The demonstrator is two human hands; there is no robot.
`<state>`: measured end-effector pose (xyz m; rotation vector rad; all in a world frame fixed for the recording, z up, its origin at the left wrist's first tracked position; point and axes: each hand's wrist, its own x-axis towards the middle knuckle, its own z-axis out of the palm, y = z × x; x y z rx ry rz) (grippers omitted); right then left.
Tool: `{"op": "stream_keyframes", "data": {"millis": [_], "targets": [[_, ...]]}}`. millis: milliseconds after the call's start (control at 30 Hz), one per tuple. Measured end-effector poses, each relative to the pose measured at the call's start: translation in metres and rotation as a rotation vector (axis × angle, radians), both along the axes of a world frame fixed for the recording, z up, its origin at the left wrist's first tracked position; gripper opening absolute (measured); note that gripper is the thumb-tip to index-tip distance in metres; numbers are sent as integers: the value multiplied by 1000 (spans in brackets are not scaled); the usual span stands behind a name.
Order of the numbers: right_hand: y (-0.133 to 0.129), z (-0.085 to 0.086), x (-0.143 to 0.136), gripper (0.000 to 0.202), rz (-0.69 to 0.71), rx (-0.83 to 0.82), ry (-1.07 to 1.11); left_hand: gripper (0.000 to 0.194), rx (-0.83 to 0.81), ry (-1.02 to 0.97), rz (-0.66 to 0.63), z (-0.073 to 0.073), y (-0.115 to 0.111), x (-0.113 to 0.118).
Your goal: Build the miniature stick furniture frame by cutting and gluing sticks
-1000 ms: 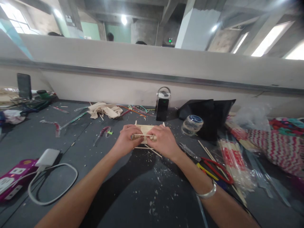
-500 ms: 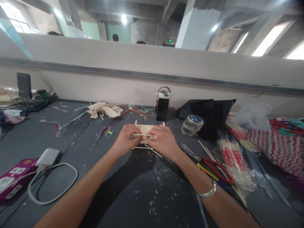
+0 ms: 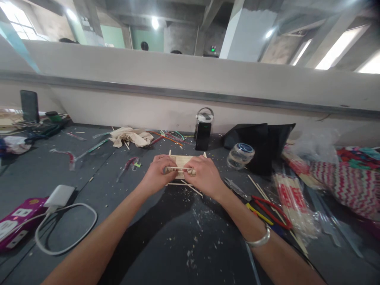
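Note:
A small pale structure of wooden sticks [image 3: 182, 161] lies on the dark table in front of me, with short posts rising at its far corners. My left hand [image 3: 160, 172] is closed around its left side, fingers curled inward. On the right side my right hand [image 3: 203, 174] grips it the same way, thumb and fingers pinched near the middle. A thin wooden stick [image 3: 179, 169] runs crosswise between the two hands at the near side. My fingers hide much of the structure. Loose sticks [image 3: 192, 188] lie just below it.
Right of my arm lie pliers with red handles [image 3: 274, 211] and a bag of sticks [image 3: 292, 198]. A clear jar [image 3: 240, 155] and a phone [image 3: 203, 136] stand behind. At left are a purple power strip [image 3: 22, 221] and a white charger [image 3: 61, 196]. Scraps litter the table [image 3: 142, 245].

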<state>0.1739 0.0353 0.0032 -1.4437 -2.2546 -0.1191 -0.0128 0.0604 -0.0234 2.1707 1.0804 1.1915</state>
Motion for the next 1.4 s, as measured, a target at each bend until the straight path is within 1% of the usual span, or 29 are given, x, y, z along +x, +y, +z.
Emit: {"op": "stream_keyframes", "data": {"millis": [400, 533, 633, 733, 867, 933, 1033, 1200, 1300, 1400], "targets": [[0, -1, 0, 7, -2, 4, -10, 5, 14, -12, -12, -2, 1, -1], [-1, 1, 2, 5, 14, -6, 17, 12, 24, 15, -16, -3, 2, -4], [-2, 3, 3, 12, 42, -16, 56, 16, -5, 28, -37, -2, 2, -7], [-2, 3, 5, 15, 66, -15, 74, 20, -58, 9, -64, 0, 2, -12], [-2, 3, 7, 17, 79, -17, 100, 27, -171, -47, -148, 4, 1, -20], [-2, 3, 8, 16, 90, -24, 105, 30, -187, -51, -172, 4, 1, -22], [-2, 3, 9, 16, 100, -35, 103, 30, -116, -3, -153, 4, 0, -21], [-2, 2, 9, 16, 101, -24, 86, 20, 31, 62, -67, -1, -1, -12], [0, -1, 9, 15, 104, -7, 64, 15, 74, 81, -52, -3, 0, -8], [2, -2, 9, 13, 97, 5, 51, 10, 84, 77, -49, -5, 1, -7]]}}
